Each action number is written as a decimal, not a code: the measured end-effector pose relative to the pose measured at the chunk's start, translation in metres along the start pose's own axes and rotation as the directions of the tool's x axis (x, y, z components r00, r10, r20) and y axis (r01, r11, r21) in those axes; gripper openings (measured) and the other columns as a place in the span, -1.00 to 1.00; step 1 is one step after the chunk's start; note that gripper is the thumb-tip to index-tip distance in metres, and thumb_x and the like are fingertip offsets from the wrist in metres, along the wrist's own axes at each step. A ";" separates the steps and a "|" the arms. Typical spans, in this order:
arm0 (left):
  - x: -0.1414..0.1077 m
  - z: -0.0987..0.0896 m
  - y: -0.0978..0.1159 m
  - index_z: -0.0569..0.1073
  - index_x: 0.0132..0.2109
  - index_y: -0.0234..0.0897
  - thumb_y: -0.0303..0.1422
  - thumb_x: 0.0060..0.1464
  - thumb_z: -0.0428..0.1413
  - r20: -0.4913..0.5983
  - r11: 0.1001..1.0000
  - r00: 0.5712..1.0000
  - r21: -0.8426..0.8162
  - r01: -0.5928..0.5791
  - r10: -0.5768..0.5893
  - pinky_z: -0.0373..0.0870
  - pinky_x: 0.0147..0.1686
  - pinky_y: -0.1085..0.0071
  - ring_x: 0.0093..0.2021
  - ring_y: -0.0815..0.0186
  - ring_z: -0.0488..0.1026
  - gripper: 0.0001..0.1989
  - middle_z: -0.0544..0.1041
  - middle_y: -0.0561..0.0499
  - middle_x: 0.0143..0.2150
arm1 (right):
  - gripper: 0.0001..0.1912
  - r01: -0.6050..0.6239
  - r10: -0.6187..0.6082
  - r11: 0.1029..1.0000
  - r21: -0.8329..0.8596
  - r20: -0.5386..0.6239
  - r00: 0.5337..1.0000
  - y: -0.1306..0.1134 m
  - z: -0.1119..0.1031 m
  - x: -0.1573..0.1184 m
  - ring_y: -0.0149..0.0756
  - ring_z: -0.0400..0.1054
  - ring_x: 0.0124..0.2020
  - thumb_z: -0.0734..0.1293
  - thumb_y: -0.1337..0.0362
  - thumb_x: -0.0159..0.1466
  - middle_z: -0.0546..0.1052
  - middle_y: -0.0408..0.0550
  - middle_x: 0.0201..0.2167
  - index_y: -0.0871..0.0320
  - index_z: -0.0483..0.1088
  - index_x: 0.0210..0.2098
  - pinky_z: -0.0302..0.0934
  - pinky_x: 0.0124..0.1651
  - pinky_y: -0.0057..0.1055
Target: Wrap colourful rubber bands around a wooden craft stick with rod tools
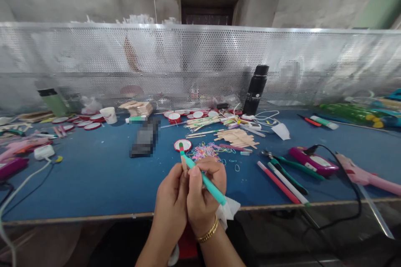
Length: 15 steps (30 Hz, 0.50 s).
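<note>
My left hand (172, 194) is closed on a wooden craft stick (183, 162) whose upper end is coloured green and red. A turquoise marker pen (214, 189) lies in my closed right hand (205, 187), its tip at the coloured part of the stick. Both hands touch each other just above the table's front edge. Behind them sit a red-rimmed white disc (178, 146) and a loose heap of colourful rubber bands (205, 150). Several plain craft sticks (236, 138) are spread beyond the bands.
On the right lie a red marker (278, 182), a white marker (288, 184), green-handled pliers (286, 175), a purple device (313, 161) and a pink glue gun (366, 174). A black bottle (256, 90) stands against the perforated metal screen (150, 58). White cable (25, 187) crosses the left side.
</note>
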<state>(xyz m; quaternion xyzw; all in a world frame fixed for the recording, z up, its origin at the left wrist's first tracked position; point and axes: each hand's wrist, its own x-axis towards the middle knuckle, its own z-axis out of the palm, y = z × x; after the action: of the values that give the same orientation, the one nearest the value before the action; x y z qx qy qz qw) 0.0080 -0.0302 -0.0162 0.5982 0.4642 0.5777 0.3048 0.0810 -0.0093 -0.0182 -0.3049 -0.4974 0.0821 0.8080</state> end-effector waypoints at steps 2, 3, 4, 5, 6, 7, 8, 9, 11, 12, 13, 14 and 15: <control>0.000 0.000 0.000 0.43 -0.26 -0.22 -0.09 0.39 0.05 -0.002 1.000 1.000 0.006 -0.007 0.007 0.28 -0.36 0.45 -0.38 0.33 0.33 -0.67 0.41 0.10 -0.39 | -0.90 -0.006 0.006 1.000 -0.016 0.004 1.000 0.000 0.000 0.000 -0.38 0.38 -0.33 0.29 0.31 0.42 0.41 -0.20 -0.34 0.06 0.34 -0.26 0.36 -0.22 -0.37; 0.000 -0.001 0.000 0.43 -0.26 -0.22 -0.10 0.40 0.05 -0.003 1.000 1.000 0.013 -0.008 0.008 0.29 -0.35 0.45 -0.38 0.33 0.34 -0.67 0.42 0.09 -0.38 | -0.91 -0.011 0.010 1.000 -0.029 -0.010 1.000 0.001 0.000 0.000 -0.38 0.37 -0.32 0.30 0.32 0.43 0.41 -0.20 -0.34 0.06 0.34 -0.26 0.36 -0.21 -0.36; 0.000 -0.001 0.000 0.43 -0.26 -0.22 -0.10 0.40 0.04 -0.004 1.000 1.000 0.021 -0.006 0.007 0.29 -0.34 0.45 -0.37 0.32 0.35 -0.67 0.44 0.09 -0.37 | -0.91 -0.015 0.014 0.999 -0.041 -0.029 0.999 0.001 0.000 0.000 -0.38 0.37 -0.31 0.30 0.32 0.43 0.42 -0.20 -0.34 0.06 0.34 -0.25 0.35 -0.20 -0.36; 0.000 -0.001 0.000 0.42 -0.27 -0.22 -0.10 0.41 0.03 -0.004 1.000 1.000 0.027 -0.004 0.004 0.29 -0.33 0.44 -0.37 0.32 0.35 -0.66 0.44 0.08 -0.37 | -0.91 -0.016 0.014 0.999 -0.046 -0.044 0.999 0.001 0.000 0.000 -0.38 0.37 -0.31 0.30 0.32 0.43 0.42 -0.20 -0.34 0.06 0.34 -0.25 0.35 -0.20 -0.37; 0.000 -0.001 -0.001 0.41 -0.28 -0.22 -0.10 0.41 0.03 -0.003 1.000 1.000 0.029 -0.002 0.002 0.29 -0.34 0.44 -0.37 0.32 0.35 -0.65 0.44 0.08 -0.37 | -0.91 -0.014 0.012 0.999 -0.040 -0.051 0.999 0.001 0.000 0.000 -0.38 0.37 -0.31 0.29 0.33 0.43 0.41 -0.20 -0.35 0.06 0.34 -0.25 0.34 -0.20 -0.37; 0.000 -0.002 -0.001 0.40 -0.30 -0.22 -0.09 0.41 0.03 -0.001 1.000 1.000 0.026 -0.002 0.002 0.28 -0.35 0.44 -0.38 0.33 0.33 -0.64 0.43 0.08 -0.38 | -0.91 -0.012 0.010 1.000 -0.027 -0.046 0.999 0.001 0.000 0.000 -0.38 0.37 -0.31 0.29 0.32 0.43 0.41 -0.21 -0.35 0.06 0.33 -0.25 0.34 -0.21 -0.38; 0.000 -0.002 -0.001 0.39 -0.31 -0.22 -0.09 0.40 0.04 0.002 1.000 1.000 0.020 -0.003 0.002 0.27 -0.36 0.44 -0.39 0.33 0.32 -0.63 0.42 0.09 -0.39 | -0.91 -0.010 0.010 1.000 -0.013 -0.032 0.999 0.001 0.000 -0.001 -0.38 0.37 -0.32 0.29 0.32 0.42 0.41 -0.21 -0.35 0.06 0.33 -0.25 0.35 -0.22 -0.38; 0.000 -0.001 -0.002 0.38 -0.32 -0.22 -0.08 0.40 0.04 0.004 1.000 1.000 0.013 -0.003 0.003 0.27 -0.37 0.44 -0.40 0.33 0.31 -0.63 0.41 0.09 -0.40 | -0.91 -0.010 0.010 1.000 -0.004 -0.016 1.000 0.001 0.000 -0.001 -0.39 0.37 -0.32 0.29 0.31 0.42 0.41 -0.21 -0.35 0.06 0.33 -0.25 0.35 -0.22 -0.39; 0.001 -0.001 -0.001 0.39 -0.31 -0.21 -0.07 0.39 0.04 0.007 1.000 1.000 0.006 -0.004 0.004 0.27 -0.37 0.44 -0.39 0.33 0.32 -0.64 0.41 0.09 -0.39 | -0.90 -0.015 0.015 1.000 -0.006 -0.003 1.000 0.001 0.000 -0.001 -0.40 0.36 -0.33 0.29 0.31 0.42 0.42 -0.21 -0.35 0.07 0.34 -0.26 0.34 -0.22 -0.39; 0.001 -0.001 -0.001 0.40 -0.30 -0.22 -0.08 0.40 0.04 0.005 1.000 1.000 0.011 -0.003 0.003 0.28 -0.36 0.45 -0.38 0.32 0.33 -0.64 0.42 0.09 -0.39 | -0.91 -0.018 0.017 1.000 -0.015 -0.011 1.000 0.001 0.000 -0.001 -0.40 0.36 -0.33 0.30 0.32 0.42 0.42 -0.21 -0.35 0.07 0.34 -0.26 0.34 -0.22 -0.39; 0.001 -0.001 0.000 0.41 -0.29 -0.22 -0.08 0.40 0.03 0.001 1.000 1.000 0.020 -0.003 0.003 0.29 -0.35 0.45 -0.37 0.32 0.35 -0.65 0.44 0.09 -0.38 | -0.91 -0.019 0.019 0.999 -0.026 -0.026 0.999 0.001 0.000 -0.001 -0.40 0.36 -0.32 0.29 0.32 0.42 0.42 -0.21 -0.35 0.07 0.34 -0.26 0.33 -0.21 -0.39; 0.001 0.000 0.000 0.41 -0.29 -0.22 -0.09 0.41 0.03 -0.002 1.000 1.000 0.030 -0.003 0.003 0.29 -0.35 0.45 -0.36 0.32 0.35 -0.65 0.44 0.09 -0.38 | -0.91 -0.019 0.018 0.999 -0.032 -0.039 0.999 0.000 0.000 -0.001 -0.40 0.36 -0.32 0.29 0.33 0.42 0.42 -0.21 -0.35 0.07 0.34 -0.25 0.33 -0.21 -0.40; 0.000 0.000 0.000 0.42 -0.29 -0.22 -0.10 0.41 0.02 -0.003 0.999 1.000 0.036 -0.006 0.006 0.29 -0.34 0.45 -0.36 0.32 0.36 -0.65 0.45 0.09 -0.38 | -0.91 -0.017 0.016 0.999 -0.031 -0.046 0.999 0.000 0.000 0.000 -0.40 0.36 -0.32 0.29 0.33 0.42 0.42 -0.21 -0.35 0.06 0.34 -0.25 0.33 -0.21 -0.40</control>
<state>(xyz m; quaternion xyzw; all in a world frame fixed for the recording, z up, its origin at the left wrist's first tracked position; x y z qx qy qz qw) 0.0078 -0.0300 -0.0156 0.6041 0.4734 0.5710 0.2914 0.0811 -0.0095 -0.0186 -0.3235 -0.4774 0.0740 0.8136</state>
